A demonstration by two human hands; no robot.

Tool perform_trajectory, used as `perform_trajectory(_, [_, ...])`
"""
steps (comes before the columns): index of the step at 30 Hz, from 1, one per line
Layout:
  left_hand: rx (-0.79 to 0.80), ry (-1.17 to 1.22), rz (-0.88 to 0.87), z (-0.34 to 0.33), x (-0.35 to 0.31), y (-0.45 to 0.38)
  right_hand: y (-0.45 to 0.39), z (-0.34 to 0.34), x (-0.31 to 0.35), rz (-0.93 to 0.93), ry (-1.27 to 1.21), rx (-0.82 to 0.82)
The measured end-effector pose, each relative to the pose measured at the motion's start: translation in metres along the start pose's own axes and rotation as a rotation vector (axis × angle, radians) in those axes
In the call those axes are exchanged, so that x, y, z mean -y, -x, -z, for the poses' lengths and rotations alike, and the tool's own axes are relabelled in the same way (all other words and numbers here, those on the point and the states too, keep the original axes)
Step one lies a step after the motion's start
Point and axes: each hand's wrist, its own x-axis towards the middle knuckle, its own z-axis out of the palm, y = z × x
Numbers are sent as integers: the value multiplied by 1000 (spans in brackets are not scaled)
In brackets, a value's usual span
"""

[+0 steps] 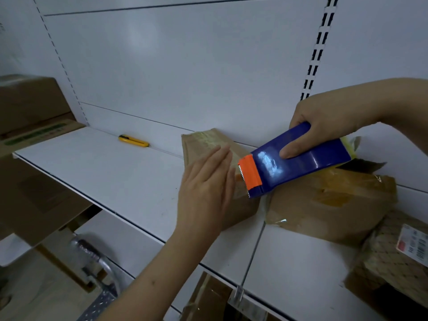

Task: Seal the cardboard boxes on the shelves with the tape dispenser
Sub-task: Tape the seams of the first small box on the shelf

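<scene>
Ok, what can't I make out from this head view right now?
- Flat cardboard box: its seam, hidden under the left hand.
- Tape roll: covered by the tape dispenser and the right hand.
- Label on the right parcel: blurred, cut off by the edge.

Left hand flat, fingers straight; right hand curled, gripping.

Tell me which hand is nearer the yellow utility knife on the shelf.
Left. The left hand lies flat on the small box, to the right of the utility knife; the right hand grips the tape dispenser farther right.
</scene>
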Motion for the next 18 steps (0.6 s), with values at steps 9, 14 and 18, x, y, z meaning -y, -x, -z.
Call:
perform_trajectory(9, [159, 0, -204, -23, 47, 13, -5, -4, -3, -8, -45, 4])
perform_trajectory(14, [337, 76, -291, 12, 77, 1, -3, -21, 11, 16, -40, -55])
perform_trajectory(18, [417, 69, -285, 46, 118, -11, -13, -37, 46, 77, -77, -137])
